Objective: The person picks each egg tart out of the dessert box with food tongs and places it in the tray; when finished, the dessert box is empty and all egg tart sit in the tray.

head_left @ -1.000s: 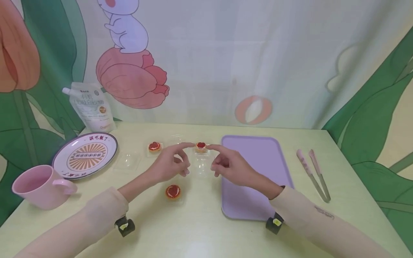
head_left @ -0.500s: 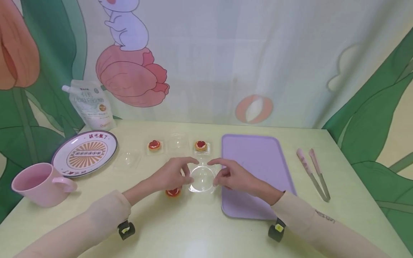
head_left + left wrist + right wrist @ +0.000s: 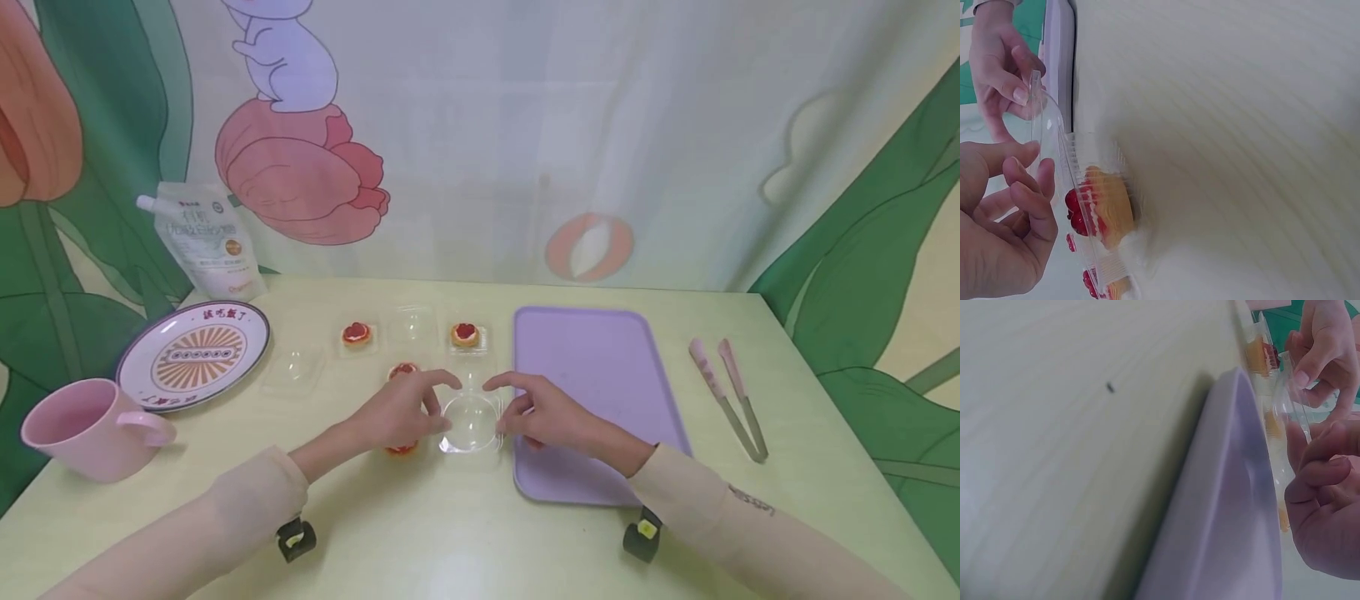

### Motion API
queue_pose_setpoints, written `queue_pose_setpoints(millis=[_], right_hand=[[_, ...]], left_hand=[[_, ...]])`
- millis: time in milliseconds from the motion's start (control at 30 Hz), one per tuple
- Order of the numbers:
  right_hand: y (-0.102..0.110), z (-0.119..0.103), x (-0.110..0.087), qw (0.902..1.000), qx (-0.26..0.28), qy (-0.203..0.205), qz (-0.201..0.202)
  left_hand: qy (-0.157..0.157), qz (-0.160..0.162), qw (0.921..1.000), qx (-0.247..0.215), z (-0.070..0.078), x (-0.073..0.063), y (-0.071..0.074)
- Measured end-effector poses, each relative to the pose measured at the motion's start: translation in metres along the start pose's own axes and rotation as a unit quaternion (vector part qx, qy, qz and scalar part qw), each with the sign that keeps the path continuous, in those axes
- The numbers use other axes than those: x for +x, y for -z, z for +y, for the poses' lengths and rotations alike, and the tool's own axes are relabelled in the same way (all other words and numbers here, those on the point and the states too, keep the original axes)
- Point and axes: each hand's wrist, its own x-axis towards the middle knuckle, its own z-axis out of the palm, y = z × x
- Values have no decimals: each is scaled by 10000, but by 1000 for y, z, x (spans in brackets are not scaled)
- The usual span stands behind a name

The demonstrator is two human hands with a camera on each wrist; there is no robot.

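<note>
You've got the clear domed piece (image 3: 471,421) held up betw. both hands, a bit off the table (image 3: 457,542). L hand (image 3: 401,408) pinches its edge at 9 o'clock, thumb on the rim. R hand (image 3: 551,412) pinches the opp. edge at 3 o'clock. Neither hand's nearer; the piece sits centred betw. them, approx. square w/ a round dome, so no real long axis. In the L wrist view its rim looks near level, dome bulging tableward. Can't tell if it's hinged to anything.

Key relation: the far tart (image 3: 465,335) is at 12 o'clock from the piece, apart from your fingers. Another tart shows past your L hand at 11 o'clock; a third's part-hidden under it, abt 8 o'clock. Purple tray (image 3: 581,337) is at 3 o'clock, w/ your R hand over its near-side edge.
</note>
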Motion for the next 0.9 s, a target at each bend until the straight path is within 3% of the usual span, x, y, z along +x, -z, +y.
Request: queue_pose_setpoints(millis=[333,700,900], right_hand=[[-5,0,0,9996,-254,-94,126],[-9,-1,-1,9969,-708,-190,288],[-10,-2,-1,9958,-839,-200,297]], left_hand=[[50,6,9999,122,3,-1,-6],[75,-138,9969,767,9,2,-7],[195,-223,9966,765,10,2,-7]])
